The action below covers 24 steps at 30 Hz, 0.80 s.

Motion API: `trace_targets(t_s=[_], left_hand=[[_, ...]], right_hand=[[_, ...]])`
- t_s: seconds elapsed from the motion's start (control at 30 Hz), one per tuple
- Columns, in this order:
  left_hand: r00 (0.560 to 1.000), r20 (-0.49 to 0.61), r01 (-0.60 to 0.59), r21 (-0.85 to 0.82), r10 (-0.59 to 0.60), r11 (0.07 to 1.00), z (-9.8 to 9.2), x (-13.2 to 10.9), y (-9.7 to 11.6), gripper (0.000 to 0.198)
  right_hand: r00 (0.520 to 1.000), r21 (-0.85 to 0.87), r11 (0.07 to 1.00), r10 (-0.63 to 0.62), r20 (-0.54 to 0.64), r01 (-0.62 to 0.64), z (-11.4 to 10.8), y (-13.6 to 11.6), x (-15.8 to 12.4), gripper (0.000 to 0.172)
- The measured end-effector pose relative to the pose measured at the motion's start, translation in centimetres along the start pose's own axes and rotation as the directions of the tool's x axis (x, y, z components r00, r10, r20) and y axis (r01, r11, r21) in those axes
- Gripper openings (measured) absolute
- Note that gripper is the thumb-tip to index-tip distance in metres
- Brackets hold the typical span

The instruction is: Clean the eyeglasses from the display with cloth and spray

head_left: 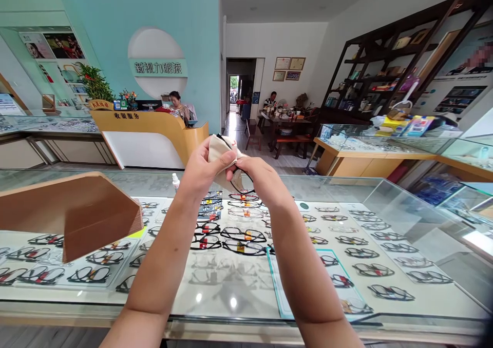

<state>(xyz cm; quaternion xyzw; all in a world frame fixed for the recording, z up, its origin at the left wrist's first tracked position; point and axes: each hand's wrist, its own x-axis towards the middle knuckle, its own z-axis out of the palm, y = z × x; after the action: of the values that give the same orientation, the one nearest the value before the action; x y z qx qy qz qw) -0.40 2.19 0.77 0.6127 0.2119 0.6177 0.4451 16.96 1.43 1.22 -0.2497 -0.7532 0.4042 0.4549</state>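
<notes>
Both hands are raised over a glass display case (231,281). My left hand (202,162) pinches a cream cloth (216,150), which is folded around part of a pair of black-rimmed eyeglasses (251,190). Closed on the same eyeglasses is my right hand (259,171), its fingertips meeting the cloth near the left thumb. One lens rim hangs below the fingers; the rest of the frame is mostly hidden by cloth and hands. Under the glass, several rows of spectacle frames (244,233) lie below my forearms. A small white bottle (175,181) stands just left of my left wrist.
On the case at left sits a brown angular board or box (88,204). A person (179,107) is behind the wooden counter (154,124); another person (270,100) sits at a table at the back. Another glass case (370,150) stands at right, with packages on it.
</notes>
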Motion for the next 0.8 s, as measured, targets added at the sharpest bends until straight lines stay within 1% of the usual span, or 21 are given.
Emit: trace_targets(t_s=[0.1, 0.13, 0.2, 0.33, 0.47, 0.57, 0.6, 0.63, 0.73, 0.8], left_hand=[[0.999, 0.030, -0.026, 0.034, 0.025, 0.999, 0.0, 0.0, 0.0, 0.050], [0.999, 0.030, -0.038, 0.047, 0.037, 0.998, 0.1, 0.0, 0.0, 0.051], [0.997, 0.005, -0.074, 0.062, 0.074, 0.995, 0.3, -0.1, -0.1, 0.051], [0.981, -0.136, -0.125, 0.096, 0.137, 0.988, 1.1, -0.2, -0.7, 0.045], [0.942, -0.274, -0.153, 0.164, 0.194, 0.974, 1.7, -0.3, -1.2, 0.045], [0.913, -0.337, -0.168, 0.204, 0.230, 0.965, 1.6, -0.3, -1.3, 0.050], [0.915, -0.335, -0.162, 0.211, 0.227, 0.964, 1.5, -0.3, -1.2, 0.052], [0.926, -0.315, -0.147, 0.212, 0.210, 0.966, 1.2, -0.2, -1.1, 0.055], [0.979, -0.178, -0.067, 0.192, 0.102, 0.979, -0.2, -0.1, -0.6, 0.058], [0.996, -0.083, -0.019, 0.177, 0.034, 0.984, -1.4, 0.0, -0.3, 0.057]], right_hand=[[0.997, 0.001, 0.999, 0.050, -0.054, -0.050, -0.1, 0.0, -0.1, 0.045], [0.997, -0.001, 0.999, 0.050, -0.055, -0.050, -0.1, 0.0, -0.1, 0.045], [0.999, 0.012, 1.000, 0.026, -0.022, -0.026, -0.2, -0.2, -0.2, 0.045], [0.999, 0.034, 0.999, -0.023, 0.044, 0.021, -0.2, -0.6, -0.2, 0.039], [0.998, 0.040, 0.999, -0.007, 0.065, 0.004, 0.1, -0.7, -0.1, 0.040], [0.998, 0.041, 0.999, -0.007, 0.069, 0.004, 0.2, -0.6, 0.0, 0.043], [0.998, 0.034, 0.999, -0.009, 0.062, 0.007, 0.1, -0.6, 0.0, 0.043], [0.999, 0.025, 1.000, -0.010, 0.052, 0.009, 0.0, -0.6, -0.1, 0.043], [1.000, 0.008, 1.000, 0.003, 0.016, -0.003, -0.4, -0.7, -0.3, 0.044], [1.000, 0.001, 1.000, 0.022, 0.002, -0.022, -0.7, -0.8, -0.4, 0.045]])
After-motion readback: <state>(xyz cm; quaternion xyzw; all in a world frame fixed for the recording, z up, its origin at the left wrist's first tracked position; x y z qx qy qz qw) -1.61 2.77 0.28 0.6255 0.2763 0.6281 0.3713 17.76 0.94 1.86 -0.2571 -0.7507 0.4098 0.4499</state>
